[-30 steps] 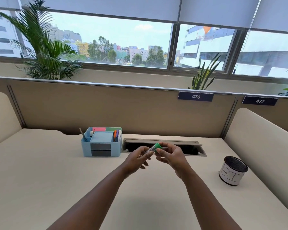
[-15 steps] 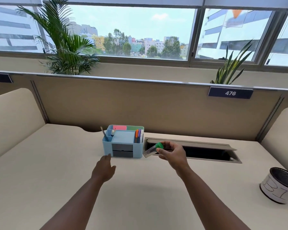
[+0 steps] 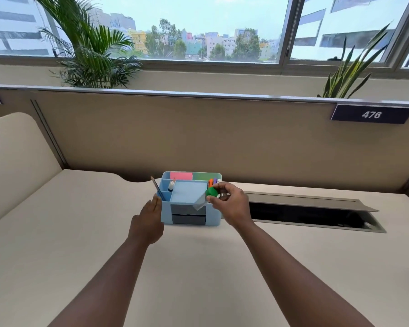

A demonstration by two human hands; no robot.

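A light blue desk organiser [image 3: 213, 218] stands on the beige desk near the back partition. It holds pink and green sticky notes, coloured markers, a pencil and a small white item, and has grey drawer fronts. My right hand [image 3: 232, 206] pinches a clear tube with a green cap [image 3: 206, 197] just over the organiser's front right part. The tube is tilted, cap end up. My left hand [image 3: 149, 220] lies with straight fingers against the organiser's left side.
An open cable tray slot [image 3: 312, 214] is cut into the desk right of the organiser. The tan partition [image 3: 222, 142] rises behind, with a 476 label [image 3: 371, 114]. A curved side panel [image 3: 17, 152] bounds the left.
My right hand has carried the green-capped tube left to the organiser. My left hand let go of the tube and moved up to the organiser's left side. The view has shifted left.
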